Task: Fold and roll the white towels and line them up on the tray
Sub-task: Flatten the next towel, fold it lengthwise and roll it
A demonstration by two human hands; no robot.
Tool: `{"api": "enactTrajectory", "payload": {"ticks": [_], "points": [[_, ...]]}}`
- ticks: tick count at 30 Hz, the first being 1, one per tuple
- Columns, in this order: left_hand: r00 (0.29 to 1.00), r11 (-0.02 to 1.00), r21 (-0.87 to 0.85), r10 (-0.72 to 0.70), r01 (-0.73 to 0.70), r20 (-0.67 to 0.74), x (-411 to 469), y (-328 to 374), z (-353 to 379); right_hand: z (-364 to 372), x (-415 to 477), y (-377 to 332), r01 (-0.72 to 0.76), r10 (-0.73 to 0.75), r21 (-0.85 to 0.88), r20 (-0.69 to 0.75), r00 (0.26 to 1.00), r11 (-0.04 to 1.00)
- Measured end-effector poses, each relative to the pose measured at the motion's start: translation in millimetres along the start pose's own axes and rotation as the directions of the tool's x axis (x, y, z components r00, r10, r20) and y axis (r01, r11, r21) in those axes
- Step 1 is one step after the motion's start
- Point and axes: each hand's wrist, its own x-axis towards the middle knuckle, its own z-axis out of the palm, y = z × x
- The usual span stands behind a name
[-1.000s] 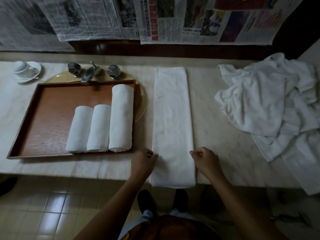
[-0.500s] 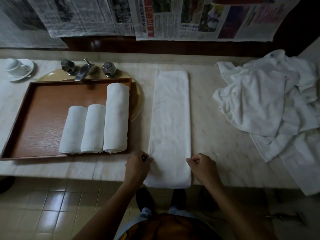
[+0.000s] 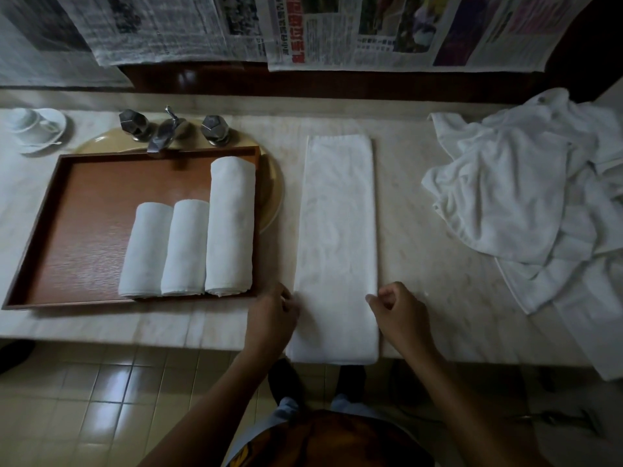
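A white towel folded into a long strip (image 3: 337, 230) lies on the marble counter, its near end hanging a little over the front edge. My left hand (image 3: 271, 313) pinches its left edge near that end. My right hand (image 3: 399, 310) pinches the right edge opposite, fingers curled. To the left sits a brown wooden tray (image 3: 77, 210) with three rolled white towels (image 3: 187, 246) side by side along its right part; the rightmost roll is longer than the other two.
A heap of loose white towels (image 3: 526, 197) covers the counter's right end. Behind the tray are a metal tap with two handles (image 3: 168, 129) and a yellowish basin rim (image 3: 273, 193). A white cup on a saucer (image 3: 33, 128) stands far left. Newspapers hang on the wall.
Both hands stay at the strip's two edges near its front end. The towel looks drawn very slightly toward me, and the view has shifted a little.
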Motion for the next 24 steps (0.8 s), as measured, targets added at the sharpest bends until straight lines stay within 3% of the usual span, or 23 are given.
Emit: {"api": "enactTrajectory", "payload": {"ticks": [2, 6, 9, 11, 15, 24], "points": [[0.991, 0.991, 0.055, 0.127, -0.124, -0.051, 0.7, 8.1, 4.5, 1.4, 7.5, -5.5, 0.108, -0.105, 0.035, -0.085, 0.991, 0.993], [0.907, 0.9, 0.163, 0.417, -0.404, -0.054, 11.9, 34.4, 27.3, -3.4, 40.8, -31.0, 0.379, -0.374, 0.028, -0.106, 0.921, 0.925], [0.878, 0.837, 0.277, 0.476, -0.472, 0.058, 19.0, 38.0, 51.4, -0.9, 72.4, -56.9, 0.589, -0.59, -0.037, -0.069, 0.805, 0.807], [0.87, 0.812, 0.315, 0.475, -0.491, 0.134, 20.7, 28.4, 65.1, 11.4, 96.7, -69.4, 0.676, -0.676, -0.148, 0.059, 0.735, 0.722], [0.853, 0.768, 0.374, 0.491, -0.52, 0.179, 23.0, 17.7, 72.7, 48.1, 150.1, -77.6, 0.667, -0.567, -0.455, 0.356, 0.743, 0.59], [0.864, 0.773, 0.388, 0.469, -0.501, 0.182, 23.0, 17.3, 74.3, 47.2, 282.9, -167.2, 0.496, -0.402, -0.541, 0.292, 0.868, 0.68]]}}
